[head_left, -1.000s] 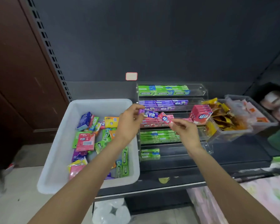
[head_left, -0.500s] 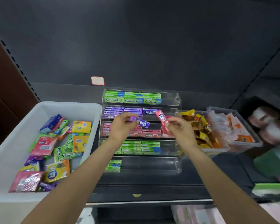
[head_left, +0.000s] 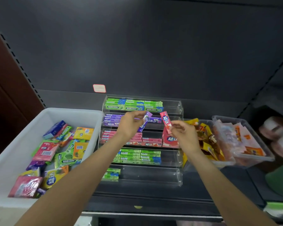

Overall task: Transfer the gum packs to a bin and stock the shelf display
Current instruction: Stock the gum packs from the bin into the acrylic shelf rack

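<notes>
A clear tiered acrylic display [head_left: 180,106] stands on the dark shelf, its rows holding green, purple and red gum packs. In front of the purple row, my left hand [head_left: 131,124] pinches a purple gum pack [head_left: 145,119], tilted on end. To its right, my right hand [head_left: 183,132] holds a red gum pack [head_left: 166,122] upright by its lower end. A white bin [head_left: 15,154] at the left holds several loose gum packs in mixed colours.
Two clear tubs [head_left: 252,157] of gold and orange sachets stand right of the display. A price tag [head_left: 99,88] sticks to the dark back panel. White rolls [head_left: 274,128] sit at the far right. The display's bottom tier holds only a few green packs [head_left: 112,174].
The view has shifted so the display and bin sit lower and further left. Both hands rose slightly; the purple and red packs are tilted more upright than before.
</notes>
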Demonstrator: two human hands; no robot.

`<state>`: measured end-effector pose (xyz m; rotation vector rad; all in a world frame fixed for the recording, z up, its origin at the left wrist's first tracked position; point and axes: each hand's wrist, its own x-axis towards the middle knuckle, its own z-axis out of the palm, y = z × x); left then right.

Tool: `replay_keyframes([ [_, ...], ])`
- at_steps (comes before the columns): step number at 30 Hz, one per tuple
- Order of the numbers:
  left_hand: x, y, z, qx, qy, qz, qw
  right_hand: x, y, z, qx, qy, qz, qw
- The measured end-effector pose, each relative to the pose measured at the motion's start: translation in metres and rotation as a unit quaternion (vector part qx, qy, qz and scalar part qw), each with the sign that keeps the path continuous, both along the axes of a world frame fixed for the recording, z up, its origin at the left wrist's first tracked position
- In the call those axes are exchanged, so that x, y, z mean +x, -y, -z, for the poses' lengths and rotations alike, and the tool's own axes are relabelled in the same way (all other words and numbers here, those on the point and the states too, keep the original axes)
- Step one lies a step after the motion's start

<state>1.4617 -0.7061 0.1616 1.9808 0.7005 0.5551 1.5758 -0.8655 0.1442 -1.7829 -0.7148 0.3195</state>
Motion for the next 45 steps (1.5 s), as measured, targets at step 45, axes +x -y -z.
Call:
replay_keyframes([
  [45, 0.016, -0.001, 0.016, 0.167, 0.01, 0.077, 0.983, 0.022, -0.009, -0.005, -0.144, 0.217, -0.071, 0.963],
])
